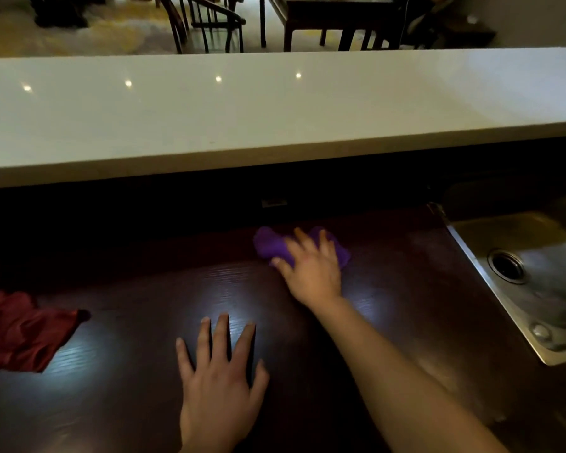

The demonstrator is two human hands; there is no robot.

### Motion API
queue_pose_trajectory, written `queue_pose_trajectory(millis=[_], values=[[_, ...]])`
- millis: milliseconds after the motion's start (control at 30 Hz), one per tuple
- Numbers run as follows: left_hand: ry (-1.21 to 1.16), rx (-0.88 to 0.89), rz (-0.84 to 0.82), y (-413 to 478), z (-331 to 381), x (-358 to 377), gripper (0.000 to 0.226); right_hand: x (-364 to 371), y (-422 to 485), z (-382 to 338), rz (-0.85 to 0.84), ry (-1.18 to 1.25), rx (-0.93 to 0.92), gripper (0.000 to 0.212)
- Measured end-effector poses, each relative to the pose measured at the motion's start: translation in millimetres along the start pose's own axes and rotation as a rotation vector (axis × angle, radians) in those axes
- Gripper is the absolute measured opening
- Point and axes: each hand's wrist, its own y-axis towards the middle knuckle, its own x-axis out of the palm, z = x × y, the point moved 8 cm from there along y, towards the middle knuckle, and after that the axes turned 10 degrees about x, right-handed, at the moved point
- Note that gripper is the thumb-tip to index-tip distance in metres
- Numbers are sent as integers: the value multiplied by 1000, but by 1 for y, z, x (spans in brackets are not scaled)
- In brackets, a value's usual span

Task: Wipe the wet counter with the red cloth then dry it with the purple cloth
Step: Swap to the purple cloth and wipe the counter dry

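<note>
A dim room where dark wooden chairs [209,21] and a table [340,18] stand on pale floor [79,37] beyond a white ledge [242,106] reflecting ceiling lights.

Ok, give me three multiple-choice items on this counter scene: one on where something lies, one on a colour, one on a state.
1. Where does the red cloth lie?
A. in the sink
B. on the dark counter at the left edge of view
C. on the white ledge

2. What colour is the cloth under the right hand?
A. purple
B. yellow
C. white

3. What is the left hand doing?
A. gripping the red cloth
B. reaching into the sink
C. lying flat on the counter, fingers spread, holding nothing

Answers: 1 B, the red cloth sits crumpled on the dark counter, far from the sink. 2 A, the purple cloth shows around the fingers pressing it. 3 C, the palm is down on bare wood, apart from both cloths.
</note>
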Motion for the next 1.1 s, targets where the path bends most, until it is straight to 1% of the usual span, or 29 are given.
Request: queue_pose_trajectory(millis=[100, 167, 200, 233, 267, 300, 367, 400, 433, 467, 500, 600, 667, 700, 767, 833, 867, 933, 1000, 1100], values=[[14, 3, -17, -2, 2, -3, 59, 12, -73, -16, -19, 21, -226, 58], [12, 12, -18, -2, 2, -3, 57, 12, -110, 0, -41, -1, -345, 56], [8, 8, -20, -1, 1, -3, 57, 8, -111, 14, -61, -10, -379, 55], [6, 3, -23, -2, 0, -2, 59, 2, -101, 36, -28, -20, -364, 53], [6, 0, -25, -2, 0, -2, 60, -7, -81, 63, 22, -22, -280, 51], [11, -1, -25, -2, 0, -1, 60, -18, -56, 94, 57, -15, -131, 50], [15, 1, -28, -3, 1, -1, 61, -38, -10, 147, 35, 11, 190, 53], [11, 1, -33, -2, 1, -1, 61, -42, 2, 159, 11, 20, 284, 54], [5, -4, -37, -2, 0, -1, 61, -41, 5, 158, 4, 10, 322, 56], [3, -11, -41, -3, -1, 0, 62, -37, 0, 149, -6, -17, 321, 57], [2, -12, -45, -4, -1, 0, 62, -31, -15, 137, -11, -50, 281, 57], [-17, -9, -23, -3, 1, -4, 62, -20, -97, 100, 2, -15, -12, 54], [-18, -15, -20, -3, 1, -3, 62, -22, -118, 111, -64, -21, -184, 55], [-16, -16, -24, -3, 1, -3, 63, -28, -108, 131, -51, -40, -182, 56], [-14, -15, -34, -4, 1, -3, 63, -47, -70, 176, -1, -53, 30, 56], [-10, -13, -39, -4, 1, -2, 62, -54, -45, 205, -28, -28, 243, 57], [-9, -12, -44, -3, 0, -1, 62, -52, -44, 208, -31, -18, 297, 56], [3, -10, -57, -2, -1, 0, 62, -46, -61, 203, 2, -2, 357, 56], [4, -9, -65, -3, -1, -1, 63, -42, -94, 188, 39, -37, 379, 55], [-49, 3, -80, -5, -2, -4, 65, -26, -148, 137, 42, -84, 313, 55]])
